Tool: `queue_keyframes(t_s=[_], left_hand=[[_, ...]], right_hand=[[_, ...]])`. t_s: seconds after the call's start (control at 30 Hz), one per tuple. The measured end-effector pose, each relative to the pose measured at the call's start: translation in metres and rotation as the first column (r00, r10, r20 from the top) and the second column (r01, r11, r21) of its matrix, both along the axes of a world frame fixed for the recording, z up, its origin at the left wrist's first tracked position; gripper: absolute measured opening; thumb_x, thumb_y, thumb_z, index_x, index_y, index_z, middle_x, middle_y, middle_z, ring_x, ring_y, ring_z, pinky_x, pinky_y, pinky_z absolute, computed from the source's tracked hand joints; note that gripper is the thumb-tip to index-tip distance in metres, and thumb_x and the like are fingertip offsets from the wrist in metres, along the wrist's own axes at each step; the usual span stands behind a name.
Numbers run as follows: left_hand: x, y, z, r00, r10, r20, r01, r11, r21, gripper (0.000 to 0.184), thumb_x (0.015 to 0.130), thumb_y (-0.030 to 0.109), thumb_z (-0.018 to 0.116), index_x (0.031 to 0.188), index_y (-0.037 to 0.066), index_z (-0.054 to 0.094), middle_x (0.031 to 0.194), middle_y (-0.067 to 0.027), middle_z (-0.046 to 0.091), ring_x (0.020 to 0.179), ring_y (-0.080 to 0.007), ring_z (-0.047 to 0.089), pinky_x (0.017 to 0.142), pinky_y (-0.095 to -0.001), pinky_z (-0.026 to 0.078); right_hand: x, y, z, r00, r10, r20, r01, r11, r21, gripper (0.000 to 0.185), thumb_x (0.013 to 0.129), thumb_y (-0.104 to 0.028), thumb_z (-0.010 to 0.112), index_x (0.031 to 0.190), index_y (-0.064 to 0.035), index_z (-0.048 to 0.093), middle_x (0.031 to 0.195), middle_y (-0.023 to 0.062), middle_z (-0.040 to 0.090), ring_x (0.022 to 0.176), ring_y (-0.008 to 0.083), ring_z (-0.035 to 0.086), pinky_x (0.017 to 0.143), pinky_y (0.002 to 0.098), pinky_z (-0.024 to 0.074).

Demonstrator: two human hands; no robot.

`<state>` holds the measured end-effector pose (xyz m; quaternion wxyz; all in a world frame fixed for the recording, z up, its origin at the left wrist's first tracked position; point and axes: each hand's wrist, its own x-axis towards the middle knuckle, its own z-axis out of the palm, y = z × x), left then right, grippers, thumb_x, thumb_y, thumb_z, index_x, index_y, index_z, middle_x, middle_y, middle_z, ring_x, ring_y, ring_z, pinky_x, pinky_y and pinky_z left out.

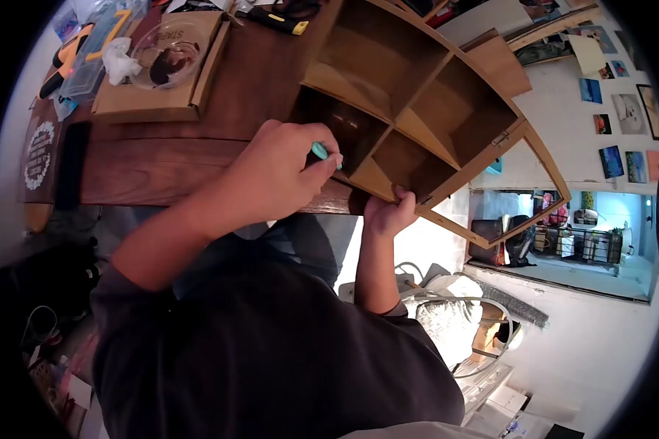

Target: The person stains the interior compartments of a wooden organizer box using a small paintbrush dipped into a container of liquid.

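Note:
My left hand is closed in a pinch around a slim teal-handled tool. The tool's working end is hidden by my fingers and the wood, so its kind does not show. It is held at the near edge of a wooden cabinet with four open compartments, tilted on the table. My right hand grips the cabinet's near lower edge, thumb on top and the other fingers out of sight beneath. A hinged door frame swings out from the cabinet's right side.
The dark wooden table ends close to my body. At back left, a cardboard box carries a clear plastic dish with dark brown stuff and a crumpled white tissue. A yellow-black tool lies behind. Pictures hang on the right wall.

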<state>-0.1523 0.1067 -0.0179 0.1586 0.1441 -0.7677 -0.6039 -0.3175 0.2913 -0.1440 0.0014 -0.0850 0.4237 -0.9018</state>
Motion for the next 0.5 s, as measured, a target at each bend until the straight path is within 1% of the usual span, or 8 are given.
queue_keyframes(t_s=[0.03, 0.07, 0.1, 0.17, 0.27, 0.3, 0.33, 0.5], left_hand=[[0.01, -0.002, 0.009, 0.995, -0.03, 0.091, 0.019, 0.993, 0.121, 0.015, 0.099, 0.012, 0.067, 0.099, -0.003, 0.069, 0.074, -0.0066, 0.07, 0.063, -0.0088, 0.066, 0.055, -0.0234, 0.053], [0.021, -0.005, 0.02, 0.997, -0.017, 0.077, 0.001, 0.978, 0.208, 0.014, 0.1, 0.011, 0.067, 0.1, -0.003, 0.069, 0.075, -0.0076, 0.07, 0.062, -0.0093, 0.066, 0.053, -0.0233, 0.053], [0.036, -0.009, 0.03, 0.995, 0.005, 0.104, -0.024, 0.984, 0.176, 0.014, 0.1, 0.011, 0.067, 0.1, -0.003, 0.069, 0.075, -0.0076, 0.07, 0.062, -0.0093, 0.066, 0.053, -0.0233, 0.053], [0.065, -0.016, 0.051, 0.977, 0.16, -0.143, -0.138, 0.979, 0.149, 0.013, 0.101, 0.008, 0.064, 0.104, -0.004, 0.068, 0.075, -0.0075, 0.07, 0.062, -0.0092, 0.065, 0.053, -0.0227, 0.052], [0.108, -0.054, 0.058, 0.807, 0.422, -0.413, -0.392, 0.906, 0.161, 0.016, 0.099, 0.003, 0.063, 0.112, -0.002, 0.07, 0.079, -0.0068, 0.071, 0.064, -0.0092, 0.066, 0.054, -0.0202, 0.051], [0.113, -0.068, 0.064, 0.728, 0.555, -0.402, -0.592, 0.805, 0.039, 0.021, 0.101, 0.01, 0.061, 0.114, -0.005, 0.068, 0.078, -0.0095, 0.069, 0.059, -0.0095, 0.059, 0.054, -0.0218, 0.048], [0.12, -0.087, 0.066, 0.703, 0.597, -0.386, -0.676, 0.73, -0.103, 0.02, 0.1, 0.009, 0.061, 0.114, -0.004, 0.069, 0.077, -0.0081, 0.069, 0.059, -0.0079, 0.058, 0.053, -0.0204, 0.045], [0.131, -0.153, 0.049, 0.781, 0.601, -0.17, -0.622, 0.774, -0.119, 0.019, 0.099, 0.009, 0.058, 0.11, -0.001, 0.071, 0.072, -0.0047, 0.066, 0.056, -0.0058, 0.056, 0.05, -0.0201, 0.041]], right_hand=[[-0.001, 0.002, -0.006, 0.999, -0.034, 0.033, 0.034, 0.999, -0.008, 0.05, 0.08, 0.001, 0.049, 0.13, 0.0031, 0.055, 0.126, 0.0126, 0.061, 0.12, 0.0295, 0.059, 0.109, 0.0455, 0.0462], [-0.006, 0.009, -0.016, 0.999, 0.029, 0.037, -0.028, 0.999, -0.023, 0.049, 0.081, -0.001, 0.05, 0.128, 0.0034, 0.056, 0.127, 0.0135, 0.063, 0.122, 0.0302, 0.059, 0.11, 0.0458, 0.0459], [-0.006, 0.01, -0.015, 0.991, 0.01, 0.131, -0.012, 1.0, 0.015, 0.049, 0.081, -0.004, 0.051, 0.129, 0.0039, 0.056, 0.128, 0.0144, 0.063, 0.123, 0.0309, 0.06, 0.11, 0.0458, 0.0466], [-0.003, 0.01, -0.01, 0.985, 0.083, 0.152, -0.08, 0.997, -0.024, 0.053, 0.08, -0.004, 0.052, 0.132, 0.0052, 0.055, 0.131, 0.0154, 0.062, 0.123, 0.0316, 0.06, 0.109, 0.0467, 0.0476], [-0.005, 0.01, -0.013, 0.999, 0.026, 0.033, -0.026, 1.0, -0.003, 0.057, 0.082, 0.0, 0.05, 0.139, 0.003, 0.05, 0.135, 0.0145, 0.059, 0.124, 0.03, 0.059, 0.109, 0.0453, 0.0472], [-0.004, 0.011, -0.012, 1.0, 0.022, 0.021, -0.023, 1.0, 0.011, 0.057, 0.083, 0.001, 0.049, 0.14, 0.0023, 0.05, 0.136, 0.0142, 0.059, 0.124, 0.0296, 0.059, 0.109, 0.0447, 0.0474], [-0.003, 0.012, -0.011, 0.999, 0.022, 0.031, -0.023, 1.0, 0.001, 0.057, 0.083, 0.001, 0.049, 0.14, 0.0023, 0.05, 0.136, 0.0142, 0.059, 0.124, 0.0296, 0.059, 0.109, 0.0447, 0.0474], [-0.003, 0.012, -0.009, 0.998, 0.045, 0.042, -0.045, 0.999, -0.003, 0.061, 0.08, 0.007, 0.047, 0.14, 0.0007, 0.05, 0.135, 0.0129, 0.058, 0.122, 0.0278, 0.059, 0.107, 0.0412, 0.0483]])
